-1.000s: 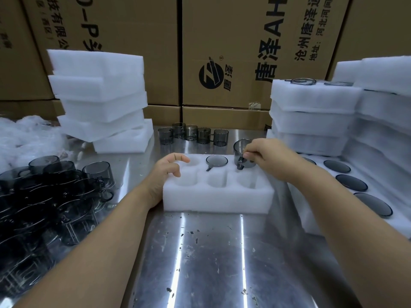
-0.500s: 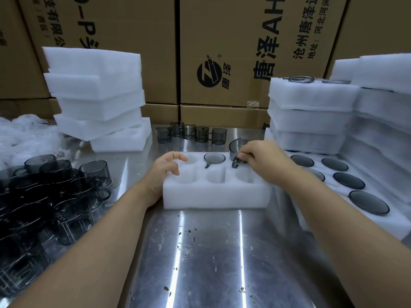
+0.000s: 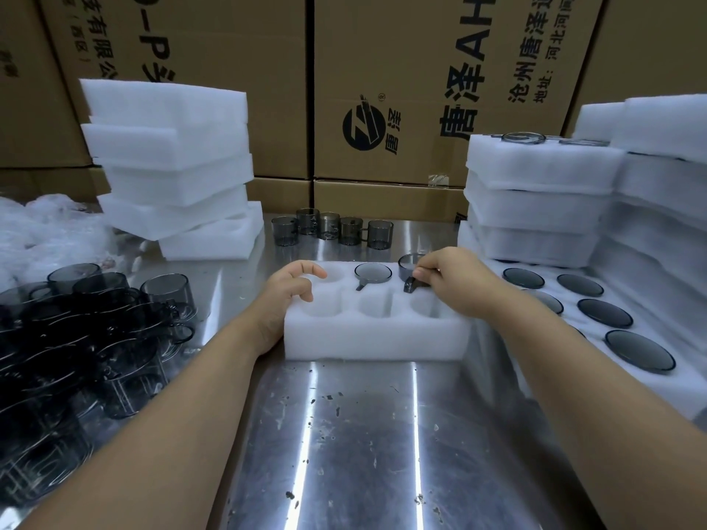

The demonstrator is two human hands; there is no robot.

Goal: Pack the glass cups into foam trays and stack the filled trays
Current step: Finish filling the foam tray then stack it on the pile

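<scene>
A white foam tray (image 3: 377, 334) with 6 pockets lies mid-view on the steel table (image 3: 363, 434). At its 9 o'clock end the left hand (image 3: 285, 296) holds the edge, fingers curled over the foam. The right hand (image 3: 455, 281) pinches the handle of a grey glass cup (image 3: 407, 262) in the tray's 1 o'clock pocket. A seated cup (image 3: 373, 272) fills the 12 o'clock pocket. Beyond, at 12 o'clock, stand 5 loose cups (image 3: 331, 231) in a row. A cup pile (image 3: 95, 319) lies at 9 o'clock, empty foam stacked (image 3: 172, 166) at 10 o'clock, filled trays (image 3: 535, 200) at 2 o'clock.
</scene>
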